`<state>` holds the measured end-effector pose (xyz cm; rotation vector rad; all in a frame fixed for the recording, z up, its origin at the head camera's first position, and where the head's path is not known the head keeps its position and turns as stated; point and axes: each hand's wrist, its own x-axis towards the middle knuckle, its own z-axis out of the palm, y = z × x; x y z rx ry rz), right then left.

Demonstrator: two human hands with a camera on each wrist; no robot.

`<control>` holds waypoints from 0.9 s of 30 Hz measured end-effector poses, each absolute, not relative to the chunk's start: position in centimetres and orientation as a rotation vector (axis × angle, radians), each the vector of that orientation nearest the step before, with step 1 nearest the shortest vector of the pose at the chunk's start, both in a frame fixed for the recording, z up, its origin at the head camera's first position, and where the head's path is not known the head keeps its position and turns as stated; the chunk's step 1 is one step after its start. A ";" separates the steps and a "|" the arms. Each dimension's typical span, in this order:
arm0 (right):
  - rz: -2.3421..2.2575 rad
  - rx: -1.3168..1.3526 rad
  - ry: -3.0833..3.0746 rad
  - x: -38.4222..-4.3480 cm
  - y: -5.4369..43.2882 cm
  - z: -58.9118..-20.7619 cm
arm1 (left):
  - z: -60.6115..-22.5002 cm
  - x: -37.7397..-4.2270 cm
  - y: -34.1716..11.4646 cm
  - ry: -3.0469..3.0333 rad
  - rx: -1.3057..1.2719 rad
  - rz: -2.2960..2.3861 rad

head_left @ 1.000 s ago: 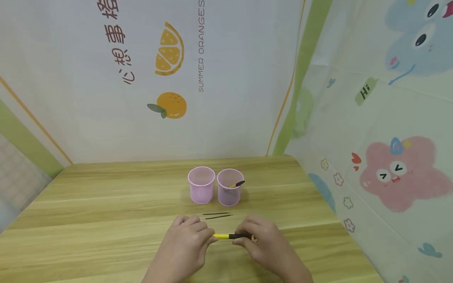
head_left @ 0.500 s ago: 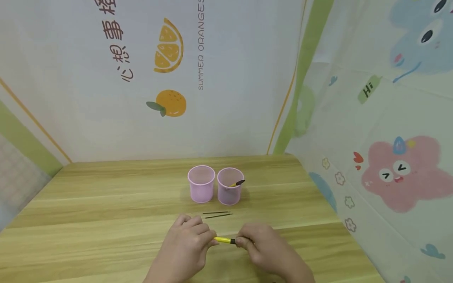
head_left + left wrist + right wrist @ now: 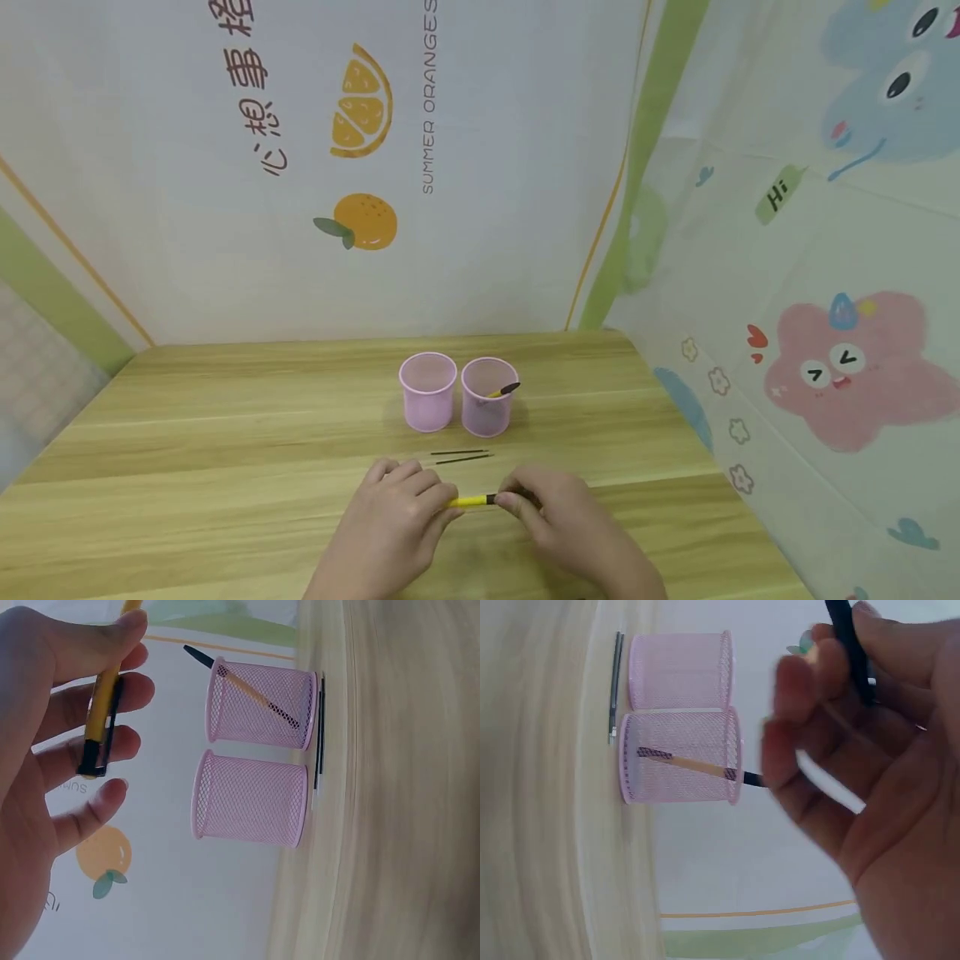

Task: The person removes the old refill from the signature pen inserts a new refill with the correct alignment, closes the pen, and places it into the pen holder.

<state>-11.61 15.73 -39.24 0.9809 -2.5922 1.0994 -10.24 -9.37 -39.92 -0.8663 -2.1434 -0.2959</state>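
Observation:
A yellow-and-black pen [image 3: 471, 502] lies level between both hands, close over the table. My left hand [image 3: 397, 517] pinches its yellow barrel between thumb and fingers; in the left wrist view the black clip end [image 3: 93, 754] of this pen shows along the fingers. Thumb and fingers of my right hand [image 3: 562, 517] grip the other end, whose black part [image 3: 847, 641] shows in the right wrist view. Most of that black end is hidden by the right hand in the head view. Two thin dark pen refills [image 3: 461, 457] lie side by side just beyond the hands.
Two pink mesh pen holders [image 3: 428, 408] stand side by side behind the refills. The right one [image 3: 486, 421] contains a similar yellow-and-black pen [image 3: 251, 691] leaning out over its rim. A printed cloth [image 3: 495, 275] hangs behind the wooden table [image 3: 225, 433], and another borders its right side.
My right hand has shifted its grip and covers more of the pen's black end. The pen tilted slightly down to the right, then came level again. My left hand has stayed nearly in place.

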 end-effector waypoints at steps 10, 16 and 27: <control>0.963 0.910 -2.061 -15.2 17.0 -33.8 | -40.1 -10.6 -10.1 -2.216 -0.706 -0.253; 0.708 0.747 -2.061 -19.5 16.5 -32.2 | -40.4 -10.6 -10.3 -2.228 -0.694 -0.250; 0.363 0.664 -2.339 -22.3 16.0 -35.2 | -40.6 -10.3 -10.2 -2.215 -0.712 -0.288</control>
